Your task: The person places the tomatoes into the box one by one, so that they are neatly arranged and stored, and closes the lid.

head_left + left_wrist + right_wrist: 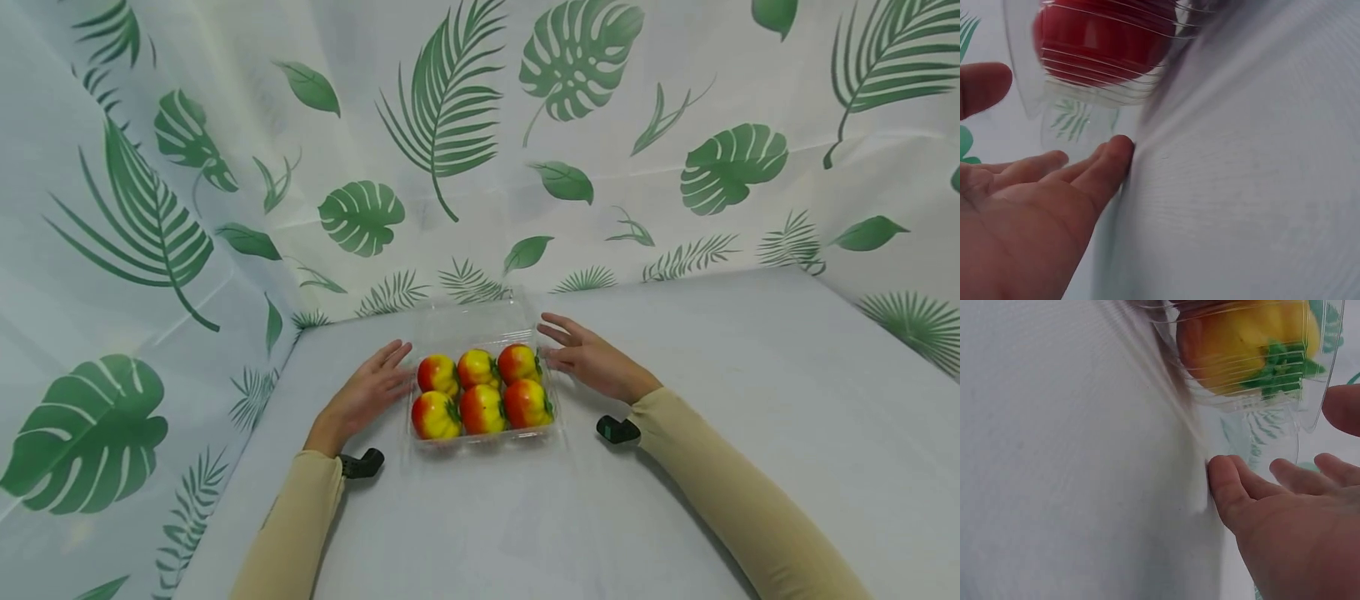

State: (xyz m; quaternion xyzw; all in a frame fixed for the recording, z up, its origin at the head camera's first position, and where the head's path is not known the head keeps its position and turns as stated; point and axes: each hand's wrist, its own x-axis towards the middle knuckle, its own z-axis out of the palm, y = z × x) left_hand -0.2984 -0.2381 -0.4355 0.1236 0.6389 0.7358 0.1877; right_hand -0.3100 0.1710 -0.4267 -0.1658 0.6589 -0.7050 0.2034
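Note:
A clear plastic clamshell box (486,438) stands on the table, its transparent lid (474,323) folded back at the far side. Inside, in two rows, sit several round red-and-yellow fruits (482,409) with green leafy tops. My left hand (366,388) is beside the box's left side, fingers extended. On the opposite side my right hand (597,364) has its fingers spread near the box's right wall. Both wrist views show a gap between the fingers and the ribbed plastic, behind which a red fruit (1104,40) and a yellow-orange one (1225,353) show.
The table (487,525) has a pale cloth cover. A white curtain with green leaf prints (442,108) rises behind it and along the left and right. Black wrist devices (363,464) are worn below both hands at the beige sleeves (738,492).

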